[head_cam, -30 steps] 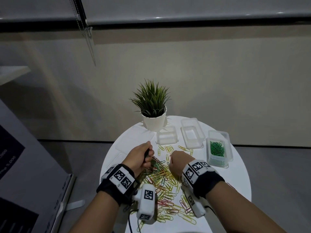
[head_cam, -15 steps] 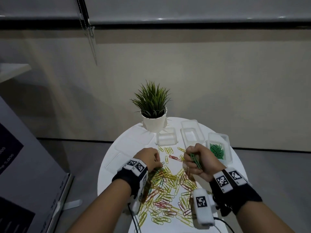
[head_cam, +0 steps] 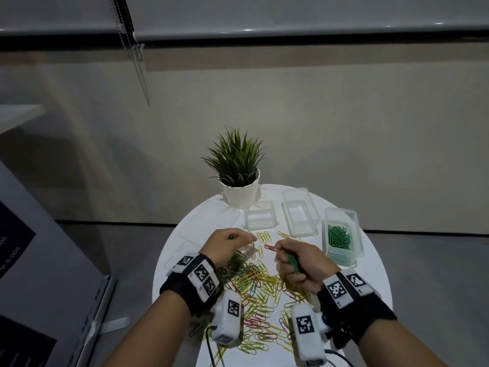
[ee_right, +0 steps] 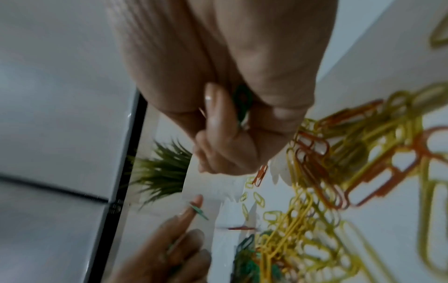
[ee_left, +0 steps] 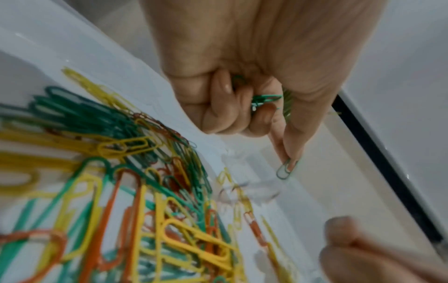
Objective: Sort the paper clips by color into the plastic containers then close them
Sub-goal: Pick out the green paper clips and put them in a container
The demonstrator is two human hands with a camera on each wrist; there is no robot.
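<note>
A mixed pile of yellow, orange and green paper clips (head_cam: 259,287) lies on the round white table (head_cam: 375,282). My left hand (head_cam: 250,238) hovers at the pile's far left edge. It pinches one green clip (ee_left: 286,169) between thumb and forefinger and holds more green clips (ee_left: 265,99) in its curled fingers. My right hand (head_cam: 277,247) faces it, with a bunch of green clips (head_cam: 295,263) in its fist and an orange clip (head_cam: 270,247) at its fingertips. A clear container (head_cam: 352,260) to the right holds green clips. Two more containers (head_cam: 260,221) (head_cam: 300,218) stand open and empty.
A potted plant (head_cam: 239,181) stands at the table's far edge behind the empty containers. Clear lids (head_cam: 185,250) lie flat on the table's left side. Loose yellow clips (head_cam: 266,235) are scattered between the hands and the containers. A grey cabinet (head_cam: 39,274) stands at the left.
My right hand lifted off the pile with green clips, turned palm up, then drifted left and now pinches an orange clip. My left hand stayed at the pile's far left edge.
</note>
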